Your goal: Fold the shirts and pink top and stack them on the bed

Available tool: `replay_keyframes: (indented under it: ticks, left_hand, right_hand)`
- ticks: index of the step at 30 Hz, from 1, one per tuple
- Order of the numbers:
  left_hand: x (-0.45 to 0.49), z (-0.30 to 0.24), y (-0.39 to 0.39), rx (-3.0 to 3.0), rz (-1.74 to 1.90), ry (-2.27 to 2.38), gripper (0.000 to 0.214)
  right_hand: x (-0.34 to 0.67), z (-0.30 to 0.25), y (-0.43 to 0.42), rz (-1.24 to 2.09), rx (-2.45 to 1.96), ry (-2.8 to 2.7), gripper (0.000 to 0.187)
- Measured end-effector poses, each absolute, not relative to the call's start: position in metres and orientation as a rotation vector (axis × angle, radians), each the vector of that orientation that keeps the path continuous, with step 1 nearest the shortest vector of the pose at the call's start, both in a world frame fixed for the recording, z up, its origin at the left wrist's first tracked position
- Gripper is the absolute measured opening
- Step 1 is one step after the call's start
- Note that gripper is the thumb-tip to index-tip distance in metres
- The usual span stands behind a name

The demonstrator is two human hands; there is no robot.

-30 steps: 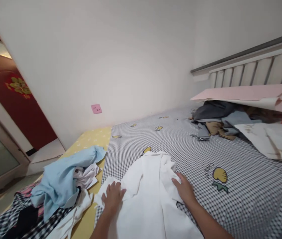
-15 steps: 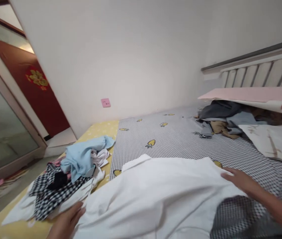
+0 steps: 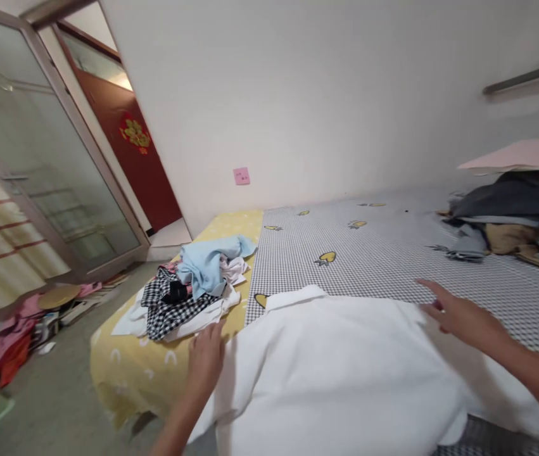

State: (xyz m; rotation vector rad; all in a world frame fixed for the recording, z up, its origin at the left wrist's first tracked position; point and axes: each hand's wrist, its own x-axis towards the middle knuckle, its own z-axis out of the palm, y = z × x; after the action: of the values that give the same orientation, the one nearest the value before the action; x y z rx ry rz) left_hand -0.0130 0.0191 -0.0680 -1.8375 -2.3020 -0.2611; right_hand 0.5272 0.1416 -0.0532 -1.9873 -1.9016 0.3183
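left hand (image 3: 205, 364) and right hand (image 3: 459, 320), both open, grip nothing beside a white shirt (image 3: 326, 373)

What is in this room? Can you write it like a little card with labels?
Left hand: left hand, open, at the edge of the shirt
Right hand: right hand, open, fingers spread, by the shirt's far edge
Clothing at hands: white collared shirt
Bed: gray gingham sheet, yellow sheet
Pile on bed: light blue shirt, black-and-white checked cloth
Wall: pink sticky note
Floor: pink and orange clothes
Beyond: glass door, red door
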Motion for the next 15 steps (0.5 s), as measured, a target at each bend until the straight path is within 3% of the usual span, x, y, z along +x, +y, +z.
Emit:
replay_keyframes:
  ticks: [5,8,15]
  left_hand:
    - [0.002,-0.073,0.03,-1.943,-0.135,-2.76,0.05]
    - [-0.006,-0.088,0.035,-1.942,-0.147,-2.839,0.04]
    - [-0.023,-0.107,0.039,-1.856,-0.62,-2.949,0.013]
  right_hand:
    - [0.477,-0.062,0.152,0.978,-1.877,-1.504,0.062]
    - [0.478,-0.078,0.16,1.0,-1.935,-1.342,0.067]
    - [0.473,-0.102,0.167,0.912,-1.942,-1.244,0.071]
